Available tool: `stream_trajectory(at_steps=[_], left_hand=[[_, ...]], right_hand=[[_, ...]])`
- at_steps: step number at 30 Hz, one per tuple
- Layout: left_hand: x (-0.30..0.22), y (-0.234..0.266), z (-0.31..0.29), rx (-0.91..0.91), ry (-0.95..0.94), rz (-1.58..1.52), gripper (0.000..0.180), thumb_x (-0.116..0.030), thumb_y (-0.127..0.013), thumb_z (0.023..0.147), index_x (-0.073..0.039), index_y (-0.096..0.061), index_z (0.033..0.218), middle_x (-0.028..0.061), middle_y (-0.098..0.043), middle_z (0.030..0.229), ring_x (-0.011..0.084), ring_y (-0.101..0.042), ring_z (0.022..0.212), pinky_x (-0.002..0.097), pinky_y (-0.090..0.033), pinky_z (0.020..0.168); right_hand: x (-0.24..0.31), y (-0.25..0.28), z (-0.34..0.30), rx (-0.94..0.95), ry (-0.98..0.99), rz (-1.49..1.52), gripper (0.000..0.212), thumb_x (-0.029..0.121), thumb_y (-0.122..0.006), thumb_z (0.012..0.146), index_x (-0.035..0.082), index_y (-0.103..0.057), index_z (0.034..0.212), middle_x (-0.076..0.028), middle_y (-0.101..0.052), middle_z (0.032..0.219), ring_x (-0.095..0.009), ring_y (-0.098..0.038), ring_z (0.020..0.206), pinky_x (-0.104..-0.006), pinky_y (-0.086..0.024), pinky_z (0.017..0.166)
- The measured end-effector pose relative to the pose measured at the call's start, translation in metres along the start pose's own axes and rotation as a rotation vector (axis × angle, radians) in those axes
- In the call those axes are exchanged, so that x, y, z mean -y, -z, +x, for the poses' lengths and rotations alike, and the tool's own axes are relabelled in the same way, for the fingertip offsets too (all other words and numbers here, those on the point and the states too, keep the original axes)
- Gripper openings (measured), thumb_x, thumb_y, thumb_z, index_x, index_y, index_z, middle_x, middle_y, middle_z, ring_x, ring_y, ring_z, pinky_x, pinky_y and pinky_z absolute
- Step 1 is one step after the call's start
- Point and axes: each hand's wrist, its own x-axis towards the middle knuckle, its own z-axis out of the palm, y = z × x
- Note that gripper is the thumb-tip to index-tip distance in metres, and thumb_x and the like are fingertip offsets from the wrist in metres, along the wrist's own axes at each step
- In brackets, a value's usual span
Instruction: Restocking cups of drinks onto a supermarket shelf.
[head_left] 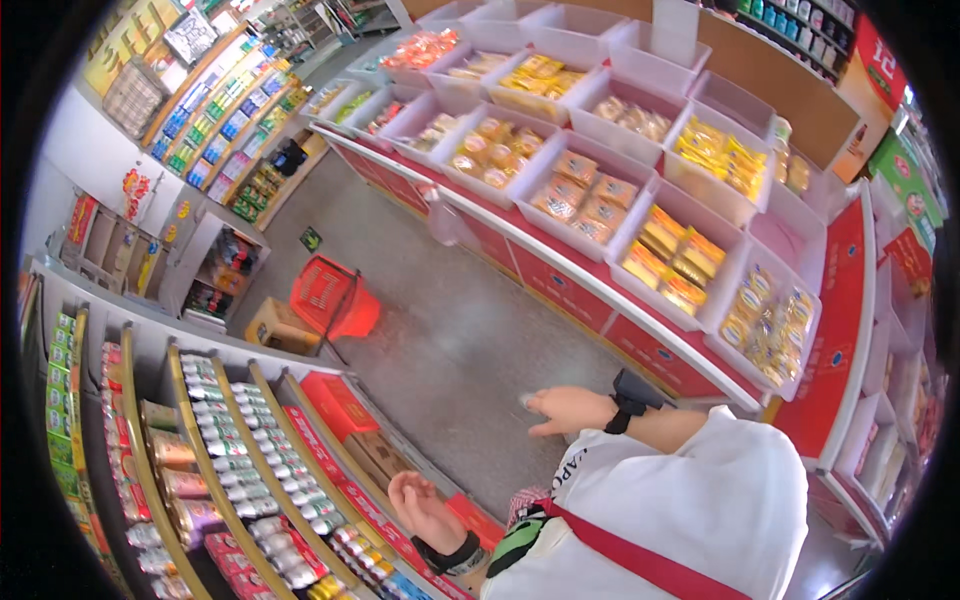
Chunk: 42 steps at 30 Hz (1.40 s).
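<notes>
My left hand hangs beside the bottle shelf, its fingers loosely curved with nothing visible in them. A black band circles that wrist. Small white bottles with green caps stand in rows on the shelf to its left. My right hand is held out over the grey floor, thumb apart from the fingers and no object in it. It wears a black wristband with a dark device. Nearest to it is the red-fronted display counter, topped with clear bins of wrapped snacks, such as yellow packets.
A red shopping basket stands on the aisle floor next to a cardboard box. Low red boxes line the foot of the left shelf. Farther off are shelves of colourful packages. A red strap crosses my white shirt.
</notes>
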Motion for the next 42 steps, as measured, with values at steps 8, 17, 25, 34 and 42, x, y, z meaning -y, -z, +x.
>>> stream_trajectory(at_steps=[8,17,25,34,42], left_hand=[[0.033,0.022,-0.115,-0.012,0.132,-0.025,0.019,-0.015,-0.045,0.090,-0.004,-0.049,0.104,0.0025,-0.049,0.082,0.0099,-0.046,0.075,0.0256,-0.039,0.067],[0.045,-0.055,-0.191,0.185,0.267,-0.078,0.017,-0.007,-0.047,0.087,0.000,-0.048,0.102,-0.0033,-0.032,0.062,0.0052,-0.032,0.057,0.0208,-0.028,0.053],[0.085,-0.145,-0.280,0.265,0.332,-0.062,0.015,-0.007,-0.048,0.086,0.000,-0.050,0.099,-0.0046,-0.032,0.060,0.0032,-0.030,0.052,0.0197,-0.025,0.048],[0.122,-0.257,-0.407,0.216,0.349,0.082,0.028,0.000,-0.051,0.081,-0.001,-0.046,0.108,-0.0029,-0.041,0.070,0.0045,-0.038,0.062,0.0185,-0.031,0.055],[0.130,-0.273,-0.467,0.355,0.332,0.123,0.044,0.002,-0.056,0.078,-0.005,-0.043,0.119,0.0022,-0.048,0.098,0.0097,-0.047,0.085,0.0216,-0.039,0.075]], right_hand=[[0.005,-0.022,-0.154,0.312,-0.167,-0.087,0.044,0.039,-0.058,0.077,-0.001,-0.055,0.095,-0.020,-0.059,0.090,-0.037,-0.057,0.085,-0.0446,-0.046,0.072],[-0.003,0.017,-0.255,0.081,-0.265,-0.123,0.047,0.040,-0.058,0.078,0.001,-0.049,0.102,-0.020,-0.058,0.094,-0.036,-0.056,0.090,-0.0437,-0.045,0.073],[-0.093,0.074,-0.361,-0.036,-0.133,-0.079,0.050,0.039,-0.057,0.078,-0.001,-0.045,0.106,-0.022,-0.057,0.087,-0.039,-0.056,0.081,-0.0453,-0.045,0.071],[-0.186,0.154,-0.485,0.024,-0.157,0.015,0.045,0.034,-0.058,0.080,-0.001,-0.046,0.105,-0.021,-0.058,0.086,-0.036,-0.057,0.081,-0.0426,-0.045,0.070],[-0.223,0.210,-0.537,-0.202,-0.220,-0.036,0.040,0.027,-0.059,0.077,0.002,-0.054,0.109,-0.019,-0.060,0.094,-0.033,-0.058,0.087,-0.0390,-0.047,0.075]])
